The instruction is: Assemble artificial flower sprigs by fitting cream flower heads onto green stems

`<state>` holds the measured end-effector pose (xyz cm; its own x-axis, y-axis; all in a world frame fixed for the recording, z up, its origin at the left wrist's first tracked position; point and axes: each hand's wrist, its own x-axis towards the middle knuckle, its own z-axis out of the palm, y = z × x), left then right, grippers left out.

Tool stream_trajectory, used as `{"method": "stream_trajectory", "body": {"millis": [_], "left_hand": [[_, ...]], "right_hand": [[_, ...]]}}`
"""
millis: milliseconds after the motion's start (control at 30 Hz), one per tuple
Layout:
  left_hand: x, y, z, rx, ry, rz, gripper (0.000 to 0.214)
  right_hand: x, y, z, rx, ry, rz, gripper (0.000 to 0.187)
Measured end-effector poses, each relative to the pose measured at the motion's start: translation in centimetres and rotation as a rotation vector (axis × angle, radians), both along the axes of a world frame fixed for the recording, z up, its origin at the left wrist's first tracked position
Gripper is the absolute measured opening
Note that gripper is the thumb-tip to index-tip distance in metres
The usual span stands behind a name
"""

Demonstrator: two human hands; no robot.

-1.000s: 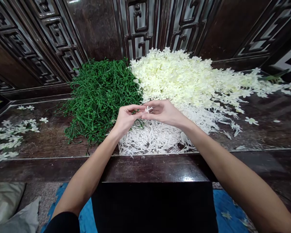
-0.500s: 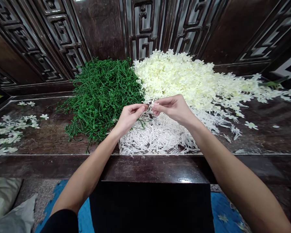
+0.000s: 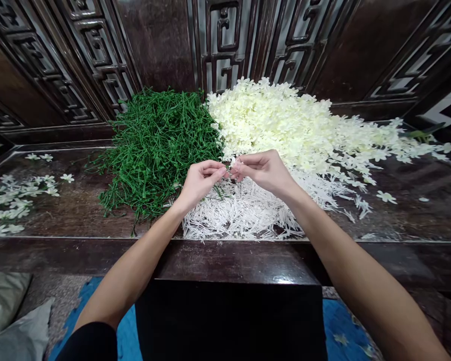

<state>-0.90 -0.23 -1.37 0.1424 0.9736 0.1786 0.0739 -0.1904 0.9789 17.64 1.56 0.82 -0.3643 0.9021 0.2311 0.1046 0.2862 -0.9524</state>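
Observation:
My left hand (image 3: 204, 181) and my right hand (image 3: 263, 170) meet fingertip to fingertip above a heap of thin white stamens (image 3: 244, 213). Between the left thumb and forefinger is pinched what looks like a green plastic stem (image 3: 220, 191), mostly hidden by the fingers. The right fingertips close on a small white flower piece (image 3: 232, 163) right beside it; its details are too small to make out. Behind the left hand lies a pile of green plastic stems (image 3: 165, 145). A large pile of cream artificial flower petals (image 3: 278, 125) spreads behind the right hand.
Assembled white flowers (image 3: 18, 200) lie on the bench's left side. The dark wooden bench (image 3: 417, 210) backs onto a carved lattice panel (image 3: 225, 40). A few loose blossoms (image 3: 386, 197) lie at right. Pale sacks (image 3: 18, 321) sit on the floor, lower left.
My right hand has moved slightly left and down, its fingertips now closer to my left ones. The left hand stays almost in place, still pinching. The piles look the same.

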Motion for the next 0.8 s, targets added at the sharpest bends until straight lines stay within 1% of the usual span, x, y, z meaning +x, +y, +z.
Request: {"method": "stream_trajectory", "body": {"millis": [167,333,433,633,800], "left_hand": [[-0.03,0.01,-0.18,0.058,0.078,0.022,0.018],[0.04,-0.10,-0.15,0.105,0.111,0.037,0.017],[0.12,-0.08,-0.23,0.130,0.134,0.050,0.016],[0.22,-0.10,-0.38,0.146,0.167,0.104,0.016],[0.29,-0.56,0.16,0.141,0.175,0.096,0.017]], "right_hand": [[0.01,-0.05,-0.15,0.015,-0.051,-0.011,0.014],[-0.05,-0.04,-0.11,-0.045,0.019,-0.049,0.023],[-0.14,-0.09,0.03,-0.045,0.003,-0.048,0.025],[-0.05,-0.20,0.19,-0.004,-0.059,0.028,0.021],[-0.14,-0.32,0.07,0.025,-0.094,0.016,0.018]]}}
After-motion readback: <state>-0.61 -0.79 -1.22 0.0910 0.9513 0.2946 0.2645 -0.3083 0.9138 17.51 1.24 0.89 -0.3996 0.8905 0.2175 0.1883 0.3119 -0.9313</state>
